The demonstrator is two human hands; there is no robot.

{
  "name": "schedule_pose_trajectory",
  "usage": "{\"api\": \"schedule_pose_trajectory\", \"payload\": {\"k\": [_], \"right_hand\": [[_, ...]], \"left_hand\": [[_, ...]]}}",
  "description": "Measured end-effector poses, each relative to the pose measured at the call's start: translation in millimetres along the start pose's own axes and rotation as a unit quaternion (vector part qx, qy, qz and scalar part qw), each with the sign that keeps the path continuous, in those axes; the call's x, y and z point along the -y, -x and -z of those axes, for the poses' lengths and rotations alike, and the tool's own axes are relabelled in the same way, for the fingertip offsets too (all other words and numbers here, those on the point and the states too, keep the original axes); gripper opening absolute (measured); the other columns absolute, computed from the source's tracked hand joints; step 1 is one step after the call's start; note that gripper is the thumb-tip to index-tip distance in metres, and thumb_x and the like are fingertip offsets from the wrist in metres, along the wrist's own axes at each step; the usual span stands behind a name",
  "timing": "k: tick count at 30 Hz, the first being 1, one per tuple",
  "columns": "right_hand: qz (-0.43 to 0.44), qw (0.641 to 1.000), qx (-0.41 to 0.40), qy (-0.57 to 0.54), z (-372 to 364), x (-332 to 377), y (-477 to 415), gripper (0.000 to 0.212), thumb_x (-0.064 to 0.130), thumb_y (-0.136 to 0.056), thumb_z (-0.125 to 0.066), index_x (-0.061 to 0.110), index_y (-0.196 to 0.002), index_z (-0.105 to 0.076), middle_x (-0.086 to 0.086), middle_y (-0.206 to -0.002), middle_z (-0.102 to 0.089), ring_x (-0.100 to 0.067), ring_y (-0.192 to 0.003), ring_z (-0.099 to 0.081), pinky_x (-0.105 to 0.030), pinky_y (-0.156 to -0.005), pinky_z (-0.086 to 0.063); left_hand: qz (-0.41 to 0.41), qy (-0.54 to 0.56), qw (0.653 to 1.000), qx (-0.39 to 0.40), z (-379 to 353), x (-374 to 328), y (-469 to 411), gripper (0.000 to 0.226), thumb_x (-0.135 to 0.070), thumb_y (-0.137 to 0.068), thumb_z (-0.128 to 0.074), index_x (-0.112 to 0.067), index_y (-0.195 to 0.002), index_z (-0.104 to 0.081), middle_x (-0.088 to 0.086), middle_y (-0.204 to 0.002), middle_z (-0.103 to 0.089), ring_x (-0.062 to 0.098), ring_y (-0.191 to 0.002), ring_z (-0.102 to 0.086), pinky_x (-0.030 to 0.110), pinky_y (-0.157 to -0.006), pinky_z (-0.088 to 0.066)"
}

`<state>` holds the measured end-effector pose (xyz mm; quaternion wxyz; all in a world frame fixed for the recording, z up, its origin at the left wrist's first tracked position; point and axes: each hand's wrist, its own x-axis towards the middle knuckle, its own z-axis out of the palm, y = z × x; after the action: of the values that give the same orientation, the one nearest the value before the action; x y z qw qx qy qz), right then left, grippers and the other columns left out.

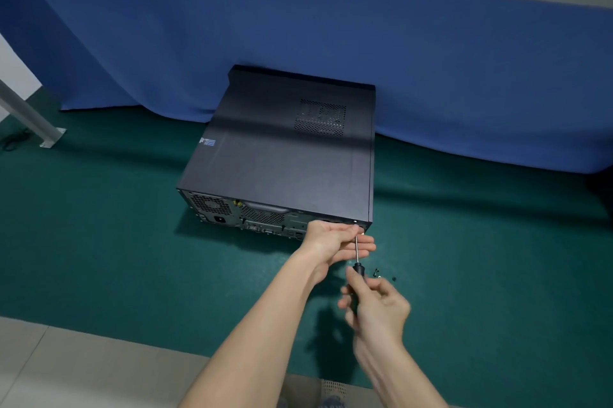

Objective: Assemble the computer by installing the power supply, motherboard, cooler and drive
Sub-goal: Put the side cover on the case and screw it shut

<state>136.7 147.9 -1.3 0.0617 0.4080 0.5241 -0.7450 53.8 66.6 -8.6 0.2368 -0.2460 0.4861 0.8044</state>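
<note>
Case: the black computer case (282, 155) lies flat on the green surface (116, 241). Its side panel is on, its back end faces the person, and its far end is up against the blue curtain (331, 26).
Handling: looks like a stiff steel box, and probably heavy if everything's inside. The painted top is likely slick, so I'd lift it by the bottom edges at both ends, not by the thin panel or the vent grille.
Screwdriver: the screwdriver (357, 251) has its tip at the rear right corner of the case, seemingly on a panel screw.
Right hand: the right hand (374, 304) is wrapped around the black handle.
Left hand: the left hand (335, 243) has its fingers mostly straight, laid against the shaft to steady it.
Loose bits: a few small dark screws (376, 272) sit on the surface just beside the handle.
Progress: my guess is the panel is being screwed shut, so it's nearly done.
</note>
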Motion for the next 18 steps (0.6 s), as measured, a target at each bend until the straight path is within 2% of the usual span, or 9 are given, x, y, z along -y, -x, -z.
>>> {"api": "schedule_pose_trajectory", "payload": {"k": [2, 3, 6, 9, 10, 12, 14, 16, 18], "right_hand": [[-0.162, 0.971, 0.061, -0.165, -3.2, 3.7, 3.0, 0.021, 0.007, -0.072, -0.076, 0.005, -0.081, -0.057, -0.009, -0.056, -0.059, -0.01, -0.034, -0.045, -0.014, -0.026, -0.02], [-0.172, 0.969, 0.074, -0.163, -3.6, 4.5, 3.9, 0.025, 0.009, -0.071, -0.076, 0.004, -0.088, -0.059, -0.009, -0.059, -0.061, -0.01, -0.036, -0.047, -0.014, -0.026, -0.02], [0.039, 0.993, 0.013, 0.107, 1.7, 0.5, -1.4, 0.03, 0.016, -0.077, -0.081, 0.013, -0.093, -0.055, -0.004, -0.073, -0.067, -0.019, -0.045, -0.062, -0.023, -0.035, -0.038], [0.255, 0.917, -0.045, 0.302, 4.6, -3.4, -5.6, 0.024, 0.013, -0.082, -0.075, 0.012, -0.078, -0.052, -0.006, -0.078, -0.066, -0.021, -0.046, -0.064, -0.032, -0.049, -0.047], [0.233, 0.936, -0.041, 0.259, 3.7, -2.5, -6.4, 0.026, 0.009, -0.083, -0.074, 0.01, -0.073, -0.051, -0.008, -0.078, -0.067, -0.019, -0.042, -0.062, -0.027, -0.041, -0.041], [0.051, 0.998, -0.002, 0.031, 1.7, 7.3, -7.1, 0.024, 0.003, -0.079, -0.075, 0.007, -0.071, -0.052, -0.012, -0.074, -0.067, -0.017, -0.04, -0.06, -0.017, -0.031, -0.026], [-0.156, 0.966, 0.065, -0.194, -0.4, 16.4, -3.2, 0.018, 0.007, -0.069, -0.076, 0.006, -0.079, -0.061, -0.014, -0.069, -0.066, -0.012, -0.042, -0.059, -0.014, -0.026, -0.021], [-0.184, 0.955, 0.075, -0.218, -0.5, 19.2, -0.1, 0.024, 0.011, -0.068, -0.076, 0.006, -0.089, -0.066, -0.014, -0.071, -0.068, -0.011, -0.045, -0.06, -0.014, -0.026, -0.023], [-0.075, 0.994, 0.053, -0.052, 0.6, 16.7, -2.4, 0.023, 0.013, -0.076, -0.079, 0.006, -0.091, -0.063, -0.012, -0.074, -0.069, -0.018, -0.048, -0.064, -0.017, -0.029, -0.026]], "left_hand": [[-0.007, -0.003, 1.0, -0.006, 1.8, 0.8, -1.4, 0.022, -0.001, -0.093, -0.057, 0.016, -0.107, -0.059, 0.023, -0.083, -0.071, 0.028, -0.072, -0.072, 0.026, -0.061, -0.058], [-0.011, -0.007, 1.0, -0.011, 1.4, 1.6, -2.0, 0.021, 0.0, -0.092, -0.057, 0.016, -0.105, -0.059, 0.023, -0.081, -0.071, 0.028, -0.07, -0.072, 0.025, -0.06, -0.058], [-0.019, -0.014, 1.0, -0.019, -2.4, 2.4, -3.4, 0.018, 0.001, -0.092, -0.057, 0.017, -0.101, -0.059, 0.022, -0.077, -0.07, 0.027, -0.066, -0.072, 0.026, -0.058, -0.058], [-0.02, -0.011, 1.0, -0.017, -2.3, 2.5, -4.6, 0.018, 0.0, -0.09, -0.06, 0.016, -0.099, -0.06, 0.022, -0.079, -0.071, 0.028, -0.069, -0.072, 0.026, -0.059, -0.058], [-0.02, -0.005, 1.0, -0.015, -0.7, 2.5, -5.0, 0.018, 0.0, -0.09, -0.061, 0.015, -0.099, -0.061, 0.021, -0.079, -0.071, 0.028, -0.071, -0.072, 0.026, -0.059, -0.058], [-0.021, 0.014, 1.0, -0.009, 1.6, 3.4, -5.9, 0.018, -0.001, -0.088, -0.064, 0.014, -0.099, -0.062, 0.021, -0.079, -0.072, 0.027, -0.072, -0.072, 0.025, -0.061, -0.058], [-0.027, 0.021, 0.999, -0.01, 1.2, 3.4, -7.6, 0.016, -0.001, -0.086, -0.066, 0.012, -0.095, -0.063, 0.019, -0.077, -0.072, 0.025, -0.07, -0.072, 0.024, -0.06, -0.057], [-0.035, 0.008, 0.999, -0.026, -2.1, 3.0, -9.7, 0.012, 0.001, -0.085, -0.066, 0.011, -0.09, -0.064, 0.017, -0.07, -0.071, 0.024, -0.064, -0.071, 0.023, -0.057, -0.056], [-0.04, -0.006, 0.998, -0.04, -5.2, 1.9, -11.3, 0.009, 0.002, -0.085, -0.066, 0.011, -0.085, -0.064, 0.018, -0.067, -0.07, 0.024, -0.06, -0.07, 0.024, -0.055, -0.057]]}}
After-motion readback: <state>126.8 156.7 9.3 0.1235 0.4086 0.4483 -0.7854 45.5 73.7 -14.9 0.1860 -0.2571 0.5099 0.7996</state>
